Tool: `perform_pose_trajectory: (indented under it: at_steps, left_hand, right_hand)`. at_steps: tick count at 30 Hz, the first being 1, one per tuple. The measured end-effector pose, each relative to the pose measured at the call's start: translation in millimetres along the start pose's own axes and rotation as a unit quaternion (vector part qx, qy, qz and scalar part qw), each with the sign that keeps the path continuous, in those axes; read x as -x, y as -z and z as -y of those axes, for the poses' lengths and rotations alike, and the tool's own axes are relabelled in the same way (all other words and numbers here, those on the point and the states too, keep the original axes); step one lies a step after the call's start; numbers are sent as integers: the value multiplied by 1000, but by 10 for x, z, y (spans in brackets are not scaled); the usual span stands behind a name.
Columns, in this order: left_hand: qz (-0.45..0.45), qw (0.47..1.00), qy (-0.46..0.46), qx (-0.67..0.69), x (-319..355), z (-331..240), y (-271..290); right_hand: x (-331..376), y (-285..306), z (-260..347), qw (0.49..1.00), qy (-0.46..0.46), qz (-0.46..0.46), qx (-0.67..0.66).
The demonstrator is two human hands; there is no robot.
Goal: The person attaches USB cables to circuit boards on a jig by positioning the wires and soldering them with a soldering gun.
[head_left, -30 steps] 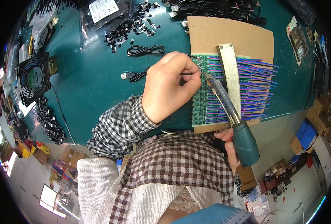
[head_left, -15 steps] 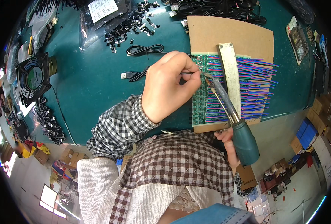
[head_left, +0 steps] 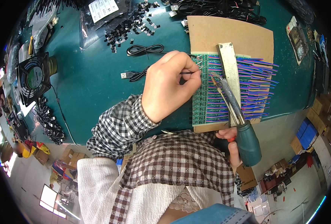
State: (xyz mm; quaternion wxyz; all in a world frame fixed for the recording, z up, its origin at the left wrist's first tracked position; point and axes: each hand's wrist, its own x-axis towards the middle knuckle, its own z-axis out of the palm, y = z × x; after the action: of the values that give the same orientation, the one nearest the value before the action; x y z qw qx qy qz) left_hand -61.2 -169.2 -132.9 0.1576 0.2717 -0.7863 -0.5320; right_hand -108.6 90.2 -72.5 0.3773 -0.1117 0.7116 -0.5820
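My left hand (head_left: 171, 84) is closed in a pinch on a thin black USB cable (head_left: 185, 73), at the left edge of a row of green circuit boards (head_left: 199, 106). The cable's USB plug (head_left: 127, 75) lies left of the hand. My right hand (head_left: 230, 143), partly hidden, is closed around a soldering iron (head_left: 249, 145) with a green handle. The iron's tip (head_left: 213, 75) is just right of my left fingertips, over the red and blue wires (head_left: 260, 83) that run from the boards. A flat metal bar (head_left: 230, 71) lies across these wires.
Cardboard (head_left: 230, 33) lies under the boards. Another coiled black cable (head_left: 145, 49) rests beyond my left hand. Loose small black connectors (head_left: 135, 24) and a plastic bag (head_left: 94, 28) are at the back. At left stands a black fan (head_left: 33, 78); cables (head_left: 217, 9) pile at the back.
The soldering iron has shifted slightly right, its tip moving away from my left fingertips. My right hand moved with it; my left hand looks still.
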Motion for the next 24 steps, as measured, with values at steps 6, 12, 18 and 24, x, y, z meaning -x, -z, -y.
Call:
perform_pose_trajectory:
  at_steps: [6,12,18,24]
  left_hand:
    - [-6,1000,-4,5,19,55,-22]
    - [36,997,22,-63,-5,-138,107]
    - [-19,979,-194,-66,-641,-448,425]
    - [-194,959,-190,-78,-1402,-385,85]
  right_hand:
    - [15,-4,-66,998,21,-36,-50]
    - [-70,113,-196,968,79,-73,-228]
    - [-334,418,-203,918,148,-52,-364]
    - [-355,532,-156,916,181,-82,-348]
